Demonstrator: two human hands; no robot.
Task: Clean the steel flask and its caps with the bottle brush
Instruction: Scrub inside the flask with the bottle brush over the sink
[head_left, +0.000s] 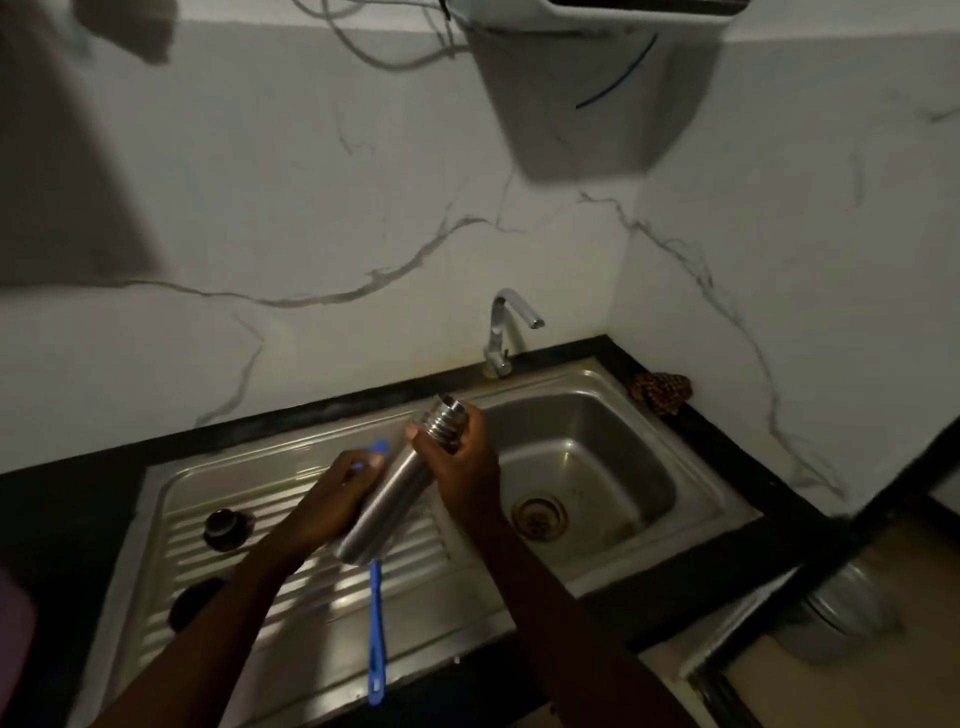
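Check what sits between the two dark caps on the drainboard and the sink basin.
In the head view, the tilted steel flask, held by both hands, and the blue bottle brush lie between the caps and the basin.

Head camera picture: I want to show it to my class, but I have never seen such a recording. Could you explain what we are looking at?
No machine here: a person wears a camera on the head, looking down at both hands over a steel sink. The right hand grips the open steel flask near its threaded neck. The left hand holds the lower body. A blue bottle brush lies on the ribbed drainboard, passing behind the flask. Two dark caps rest there too. The tap looks dry.
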